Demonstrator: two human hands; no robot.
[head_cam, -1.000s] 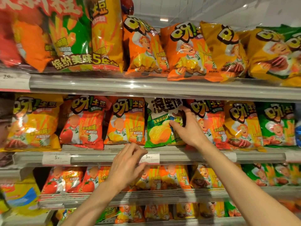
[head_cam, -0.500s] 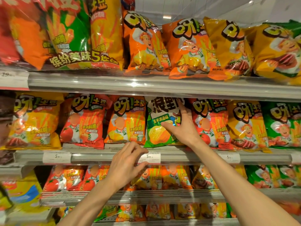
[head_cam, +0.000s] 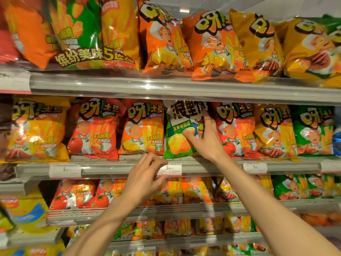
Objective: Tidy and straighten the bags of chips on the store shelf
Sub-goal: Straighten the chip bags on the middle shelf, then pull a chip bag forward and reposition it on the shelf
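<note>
The right hand (head_cam: 206, 137) covers the green bag's (head_cam: 178, 143) right edge, fingers spread flat; the left hand (head_cam: 145, 174), loosely curled, holds nothing.

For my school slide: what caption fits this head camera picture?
Right hand steadies a green-and-white chip bag on the middle shelf.

A shop aisle — tiered metal shelves (head_cam: 184, 89) packed with rows of bright chip bags (head_cam: 144, 130), many alike and facing outward. Printed price tags (head_cam: 170, 169) sit in the clear rail along a shelf edge — retail display, plainly.
</note>
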